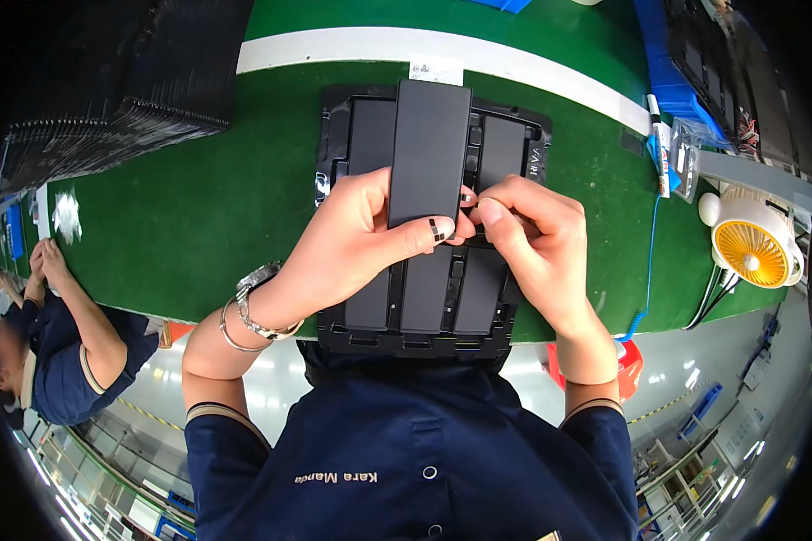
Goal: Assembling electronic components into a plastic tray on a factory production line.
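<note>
A flat black rectangular slab (430, 144) is held in my left hand (356, 239), raised over a black plastic tray (327, 135). My thumb lies across the slab's near end, and the other fingers wrap underneath it. Close to the slab's lower right edge is my right hand (546, 243), its thumb and forefinger pinched together. Whatever sits between those fingertips is too small or hidden to make out. Several similar dark slabs lie in the tray's slots, among them one at the near left (367, 302). The raised slab covers the tray's far middle slot.
A tall stack of black trays (144, 81) stands at the left on the green table (262, 198). Along the right are a white marker (663, 158), a clear plastic bag (686, 153) and a fan with a yellow grille (753, 252). Another person (90, 352) works at the far left.
</note>
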Demonstrator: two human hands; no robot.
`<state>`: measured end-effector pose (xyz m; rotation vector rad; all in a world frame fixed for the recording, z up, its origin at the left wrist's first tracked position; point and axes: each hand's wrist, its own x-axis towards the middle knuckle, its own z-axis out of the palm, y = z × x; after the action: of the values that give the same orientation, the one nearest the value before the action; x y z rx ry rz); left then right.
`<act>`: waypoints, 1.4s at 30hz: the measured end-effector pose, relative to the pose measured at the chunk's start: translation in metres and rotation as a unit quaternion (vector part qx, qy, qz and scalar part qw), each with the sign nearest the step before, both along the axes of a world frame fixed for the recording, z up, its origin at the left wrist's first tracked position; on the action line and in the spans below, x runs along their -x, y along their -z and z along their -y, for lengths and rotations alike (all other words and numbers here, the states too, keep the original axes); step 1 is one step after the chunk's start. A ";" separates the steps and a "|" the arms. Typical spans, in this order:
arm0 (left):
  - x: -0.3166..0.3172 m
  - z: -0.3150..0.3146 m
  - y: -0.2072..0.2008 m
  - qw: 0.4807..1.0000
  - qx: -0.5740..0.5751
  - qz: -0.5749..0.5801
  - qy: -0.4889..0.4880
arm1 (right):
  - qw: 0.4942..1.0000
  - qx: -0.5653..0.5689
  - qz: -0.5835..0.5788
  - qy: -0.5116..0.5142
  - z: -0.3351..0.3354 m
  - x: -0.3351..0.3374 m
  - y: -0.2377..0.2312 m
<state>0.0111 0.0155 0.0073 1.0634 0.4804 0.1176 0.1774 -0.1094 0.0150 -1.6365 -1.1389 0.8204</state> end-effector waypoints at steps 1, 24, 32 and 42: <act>0.000 0.000 -0.001 1.000 -0.002 -0.001 -0.006 | 1.000 0.007 -0.010 -0.001 0.000 0.001 0.001; 0.004 0.008 -0.003 0.998 -0.059 -0.012 -0.016 | 0.999 0.026 -0.047 -0.008 -0.002 0.004 0.000; 0.005 0.010 -0.001 0.997 -0.074 -0.012 -0.021 | 0.999 0.031 -0.044 -0.005 -0.002 0.005 0.000; 0.004 0.010 0.005 0.992 -0.112 -0.006 -0.057 | 0.992 0.092 0.076 0.024 -0.006 0.002 -0.004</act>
<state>0.0073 0.0058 0.0018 1.2568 0.5469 0.2711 0.1758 -0.1034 0.0194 -1.9004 -1.1510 0.7990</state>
